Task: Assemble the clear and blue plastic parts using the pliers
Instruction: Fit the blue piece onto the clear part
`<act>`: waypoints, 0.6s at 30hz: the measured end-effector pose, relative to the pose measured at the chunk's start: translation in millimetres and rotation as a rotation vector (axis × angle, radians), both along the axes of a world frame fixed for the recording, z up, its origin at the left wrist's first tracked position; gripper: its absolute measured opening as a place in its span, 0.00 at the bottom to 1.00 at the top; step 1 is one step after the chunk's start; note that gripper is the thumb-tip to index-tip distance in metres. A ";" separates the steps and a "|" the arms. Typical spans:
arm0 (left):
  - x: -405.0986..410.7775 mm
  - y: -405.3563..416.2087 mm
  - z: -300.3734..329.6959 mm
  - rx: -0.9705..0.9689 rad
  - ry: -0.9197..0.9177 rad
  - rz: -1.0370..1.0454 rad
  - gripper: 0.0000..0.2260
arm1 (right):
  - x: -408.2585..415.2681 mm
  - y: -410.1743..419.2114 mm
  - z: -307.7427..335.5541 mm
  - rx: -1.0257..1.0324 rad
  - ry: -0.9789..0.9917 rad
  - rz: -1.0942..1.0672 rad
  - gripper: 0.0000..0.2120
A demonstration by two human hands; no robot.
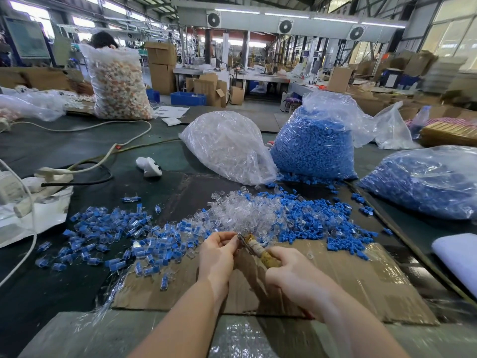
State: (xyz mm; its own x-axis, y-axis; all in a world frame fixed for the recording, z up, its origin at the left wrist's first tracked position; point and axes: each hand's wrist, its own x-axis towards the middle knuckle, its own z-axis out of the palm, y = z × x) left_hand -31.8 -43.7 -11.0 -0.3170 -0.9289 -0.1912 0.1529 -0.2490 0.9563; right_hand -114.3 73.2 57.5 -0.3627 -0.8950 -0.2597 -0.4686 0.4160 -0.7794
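The right hand (289, 267) grips the tape-wrapped pliers (254, 248); left hand (219, 251) fingers pinch at their tip, over flat cardboard (361, 280) beside loose clear parts (232, 213).

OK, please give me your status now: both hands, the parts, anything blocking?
Right hand grips pliers. Left hand pinches something small at the plier tips. Nothing blocking.

Far left of my table (64, 151): tall bag of pale and orange pieces (120, 81), upright.
Left edge: white power strip (55, 174), cables (103, 151) trailing across the dark surface.
Ahead of me: white plug (149, 166), lying alone.
Background: cardboard boxes (162, 65), blue crate (188, 98), wall fans (285, 26).
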 end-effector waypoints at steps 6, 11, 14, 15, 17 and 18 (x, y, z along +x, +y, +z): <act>2.4 3.5 -3.9 -0.058 -0.013 0.000 0.03 | -21.3 2.1 -16.4 -0.093 0.169 -0.243 0.16; 3.0 6.6 -3.1 -0.141 -0.055 -0.011 0.03 | -50.8 5.6 -29.6 0.097 0.630 -0.454 0.28; 2.3 7.8 -1.7 -0.173 -0.068 -0.008 0.03 | -61.2 8.2 -40.2 0.175 0.754 -0.473 0.30; 2.2 8.2 -1.5 -0.178 -0.070 -0.006 0.03 | -63.6 8.5 -43.0 0.190 0.779 -0.472 0.31; 1.9 7.9 -1.7 -0.178 -0.071 0.003 0.03 | -66.8 8.1 -46.6 0.214 0.809 -0.459 0.30; 2.3 7.3 -1.6 -0.168 -0.064 0.014 0.03 | -66.9 8.1 -47.7 0.235 0.827 -0.449 0.30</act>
State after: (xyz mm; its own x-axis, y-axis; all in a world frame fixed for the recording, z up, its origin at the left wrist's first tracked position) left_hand -29.5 -36.3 -12.6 -0.2964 -0.9536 -0.0520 0.0925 -0.0828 0.9923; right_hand -181.2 81.3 9.9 -0.8065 -0.5863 0.0763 -0.5906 0.7931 -0.1490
